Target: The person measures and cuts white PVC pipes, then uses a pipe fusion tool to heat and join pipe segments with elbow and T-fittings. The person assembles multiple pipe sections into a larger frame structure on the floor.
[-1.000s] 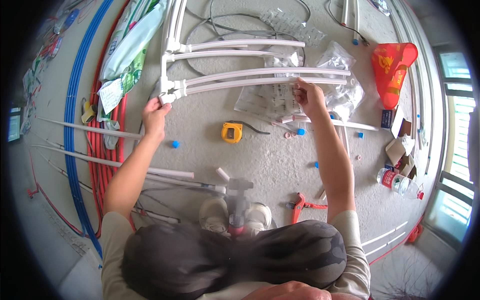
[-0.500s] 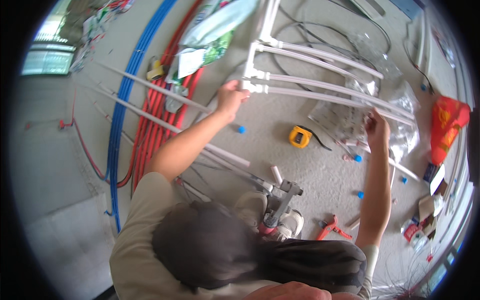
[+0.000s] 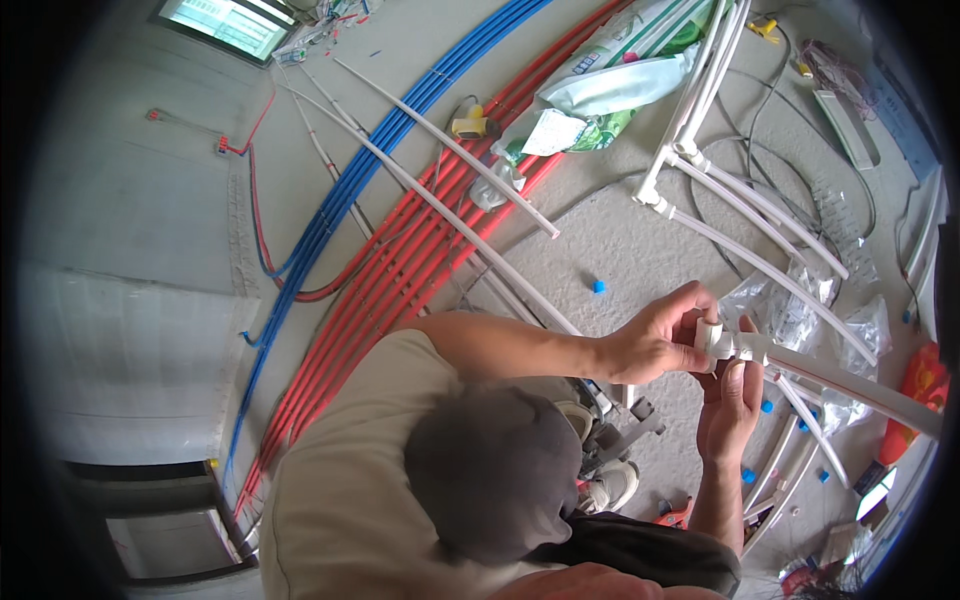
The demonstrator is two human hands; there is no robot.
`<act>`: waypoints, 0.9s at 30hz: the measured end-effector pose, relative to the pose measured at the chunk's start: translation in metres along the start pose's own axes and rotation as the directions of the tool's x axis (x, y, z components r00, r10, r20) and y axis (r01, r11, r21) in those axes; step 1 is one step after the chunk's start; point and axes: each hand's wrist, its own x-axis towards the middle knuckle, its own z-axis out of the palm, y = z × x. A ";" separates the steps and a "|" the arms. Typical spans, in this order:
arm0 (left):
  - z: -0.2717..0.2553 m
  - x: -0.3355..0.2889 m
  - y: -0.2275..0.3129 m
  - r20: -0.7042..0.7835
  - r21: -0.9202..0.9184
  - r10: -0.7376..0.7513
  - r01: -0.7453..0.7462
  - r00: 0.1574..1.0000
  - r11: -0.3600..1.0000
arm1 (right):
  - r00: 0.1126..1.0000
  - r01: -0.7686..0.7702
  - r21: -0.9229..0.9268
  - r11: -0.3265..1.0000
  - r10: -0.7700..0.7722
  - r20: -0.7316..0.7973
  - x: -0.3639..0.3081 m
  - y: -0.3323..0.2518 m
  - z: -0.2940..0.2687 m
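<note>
Both of my hands hold a white plastic pipe fitting (image 3: 716, 343) in front of me. My left hand (image 3: 650, 340) is closed on its free end, with thumb and fingers on opposite sides. From below, my right hand (image 3: 730, 415) grips it near the joint, thumb against the underside. A long white pipe (image 3: 850, 382) runs from the fitting out to the right. Just beyond lies a joined white pipe frame (image 3: 655, 190) with several parallel branches on the floor. A grey metal tool (image 3: 620, 440) stands beside my shoes, partly hidden by my knee.
Red pipes (image 3: 400, 235) and blue pipes (image 3: 385, 145) cross the floor at left, with loose white pipes over them. A green-white bag (image 3: 610, 90), clear plastic wrapping (image 3: 800, 300), blue caps (image 3: 599, 287) and an orange-red cutter (image 3: 678, 514) lie around me.
My left hand has left the pipe frame and come nearer, to a separate fitting and pipe. My right hand has joined it there. The view has swung, shifting the scene rightward.
</note>
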 end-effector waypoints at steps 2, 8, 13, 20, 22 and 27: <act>0.005 -0.005 -0.008 0.031 0.127 0.077 -0.081 0.997 0.989 | 0.998 0.048 -0.054 0.997 -0.050 -0.034 -0.009 0.001 0.000; 0.014 -0.007 -0.023 0.354 0.511 0.414 -0.544 0.839 0.665 | 0.988 0.130 0.028 0.991 -0.128 -0.084 -0.041 -0.004 0.010; 0.016 -0.022 -0.030 0.479 0.636 0.285 -0.552 0.830 0.538 | 0.955 0.266 -0.115 0.957 -0.278 -0.106 -0.061 0.006 0.008; -0.105 -0.035 -0.011 -0.015 0.781 0.354 -0.210 0.935 0.588 | 0.834 0.472 -0.187 0.861 -0.505 -0.222 -0.075 -0.024 -0.036; -0.192 -0.041 0.006 -0.033 0.999 0.457 0.032 0.889 0.011 | 0.832 0.438 -0.243 0.866 -0.493 -0.256 -0.081 -0.027 -0.043; -0.295 -0.063 0.020 -0.392 0.812 0.239 0.456 0.888 -0.364 | 0.914 0.150 -0.307 0.940 -0.250 -0.320 -0.081 -0.011 -0.066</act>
